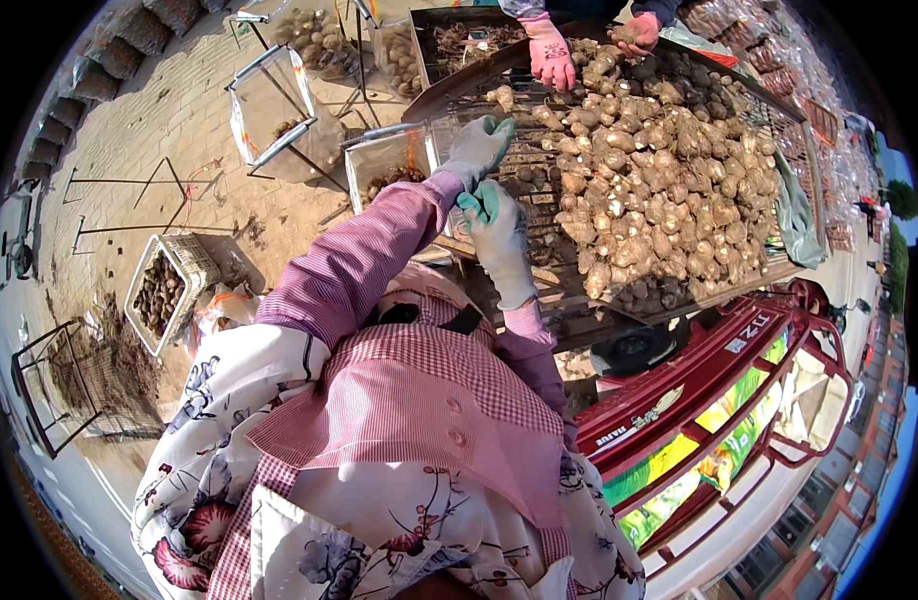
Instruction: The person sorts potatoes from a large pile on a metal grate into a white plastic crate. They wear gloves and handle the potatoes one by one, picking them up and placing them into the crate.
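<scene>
Both of my hands wear pale knitted gloves with green palms and reach over the near left edge of a slatted metal sorting table. My left hand is the upper one, its fingers curled towards the slats. Just below it my right hand is bent, with thumb and fingertips close together. Whether either holds anything cannot be made out. To their right lies a big heap of taro corms, brown and soil-covered. A few small dark corms lie on the slats close to my hands. An open bag on a metal frame stands left of my hands.
Across the table, a co-worker's pink gloved hands are at the heap. More framed bags of corms stand at the upper left. A plastic crate of small corms sits on the paving. A red cargo tricycle is at the lower right.
</scene>
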The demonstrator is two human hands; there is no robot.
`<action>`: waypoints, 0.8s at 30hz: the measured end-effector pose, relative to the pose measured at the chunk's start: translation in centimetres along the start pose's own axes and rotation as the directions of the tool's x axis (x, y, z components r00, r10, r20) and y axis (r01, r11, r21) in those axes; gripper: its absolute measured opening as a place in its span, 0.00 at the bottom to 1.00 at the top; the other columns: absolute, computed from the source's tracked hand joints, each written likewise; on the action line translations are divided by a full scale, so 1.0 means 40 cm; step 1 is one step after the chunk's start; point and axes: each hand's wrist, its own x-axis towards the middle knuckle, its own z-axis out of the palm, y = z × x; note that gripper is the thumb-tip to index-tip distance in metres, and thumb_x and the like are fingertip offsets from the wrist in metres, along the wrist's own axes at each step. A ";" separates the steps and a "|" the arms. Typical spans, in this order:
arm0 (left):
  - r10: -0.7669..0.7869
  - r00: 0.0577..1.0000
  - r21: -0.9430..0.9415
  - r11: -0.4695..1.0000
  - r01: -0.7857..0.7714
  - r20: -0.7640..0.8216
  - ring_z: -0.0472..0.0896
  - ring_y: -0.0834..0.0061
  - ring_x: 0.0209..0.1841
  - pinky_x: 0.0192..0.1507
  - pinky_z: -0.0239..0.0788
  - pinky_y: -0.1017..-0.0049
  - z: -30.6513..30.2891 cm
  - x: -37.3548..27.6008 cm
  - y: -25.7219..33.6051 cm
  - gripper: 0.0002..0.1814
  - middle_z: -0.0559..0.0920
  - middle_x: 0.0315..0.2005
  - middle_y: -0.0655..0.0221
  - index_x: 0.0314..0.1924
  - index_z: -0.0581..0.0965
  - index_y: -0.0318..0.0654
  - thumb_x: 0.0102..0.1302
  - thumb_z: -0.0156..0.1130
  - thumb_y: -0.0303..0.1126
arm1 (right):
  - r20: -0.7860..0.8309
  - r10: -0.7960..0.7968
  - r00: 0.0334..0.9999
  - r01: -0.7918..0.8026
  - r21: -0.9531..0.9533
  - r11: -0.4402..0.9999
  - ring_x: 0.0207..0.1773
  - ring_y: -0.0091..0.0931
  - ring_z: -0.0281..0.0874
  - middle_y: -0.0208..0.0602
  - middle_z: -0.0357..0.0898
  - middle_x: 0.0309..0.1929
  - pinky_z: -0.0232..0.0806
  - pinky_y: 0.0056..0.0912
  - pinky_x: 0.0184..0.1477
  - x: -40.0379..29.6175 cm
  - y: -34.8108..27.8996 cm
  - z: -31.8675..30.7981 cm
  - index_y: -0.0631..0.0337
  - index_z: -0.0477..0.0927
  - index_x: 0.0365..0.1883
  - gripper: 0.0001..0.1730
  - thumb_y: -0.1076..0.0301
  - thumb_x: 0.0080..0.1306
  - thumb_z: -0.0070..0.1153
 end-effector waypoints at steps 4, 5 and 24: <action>-0.005 0.999 0.056 0.998 0.008 -0.051 0.77 0.55 0.51 0.53 0.65 0.63 0.002 -0.035 -0.024 0.31 0.81 0.43 0.52 0.47 0.77 0.34 0.62 0.52 0.57 | 0.180 -0.048 0.983 0.070 -0.121 0.990 0.34 0.46 0.76 0.49 0.75 0.28 0.67 0.44 0.35 -0.011 -0.015 -0.033 0.63 0.74 0.34 0.13 0.66 0.56 0.61; -0.025 0.999 0.061 0.998 0.026 -0.028 0.77 0.56 0.51 0.53 0.65 0.64 -0.008 -0.039 -0.035 0.32 0.81 0.44 0.52 0.48 0.77 0.33 0.62 0.52 0.58 | 0.183 -0.063 0.981 0.067 -0.017 0.998 0.33 0.46 0.76 0.49 0.75 0.27 0.66 0.44 0.34 -0.030 -0.009 -0.023 0.64 0.74 0.33 0.12 0.66 0.56 0.61; -0.250 0.966 -0.011 0.968 0.249 -0.072 0.80 0.69 0.36 0.41 0.69 0.71 -0.155 -0.222 -0.635 0.21 0.84 0.34 0.61 0.43 0.80 0.32 0.62 0.61 0.45 | 0.020 0.118 0.993 -0.083 -0.594 0.800 0.61 0.43 0.66 0.50 0.65 0.59 0.64 0.43 0.59 -0.039 0.361 -0.073 0.61 0.64 0.62 0.39 0.56 0.55 0.65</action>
